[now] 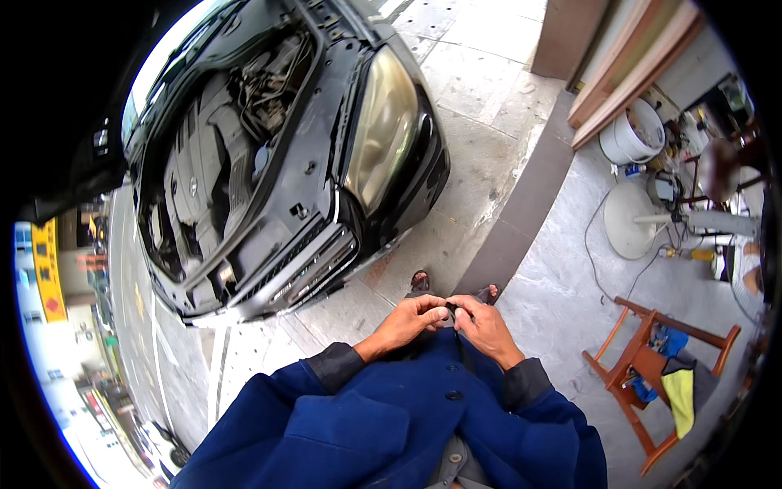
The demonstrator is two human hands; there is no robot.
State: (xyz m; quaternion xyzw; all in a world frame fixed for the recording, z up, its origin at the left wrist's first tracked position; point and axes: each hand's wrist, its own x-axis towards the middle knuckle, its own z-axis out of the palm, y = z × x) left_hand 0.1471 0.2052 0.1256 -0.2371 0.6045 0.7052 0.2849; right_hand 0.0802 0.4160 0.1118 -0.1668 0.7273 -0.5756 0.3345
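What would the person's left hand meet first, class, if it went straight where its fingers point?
Past the small dark item at the left hand, probably the right hand; depth there is unclear.

Beyond the left hand (411,322) and right hand (486,326), bare pavement (481,179) leaves a passage along the left edge of the dark stone strip (521,212), hemmed leftward by the car's bumper (425,175); past the strip's right edge, grey floor (550,261) lies open until a cable (588,244), round white base (624,222) and wooden chair (649,371) obstruct it

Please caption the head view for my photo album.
Left hand and right hand close together before a blue coat, near a black car, engine bay open.
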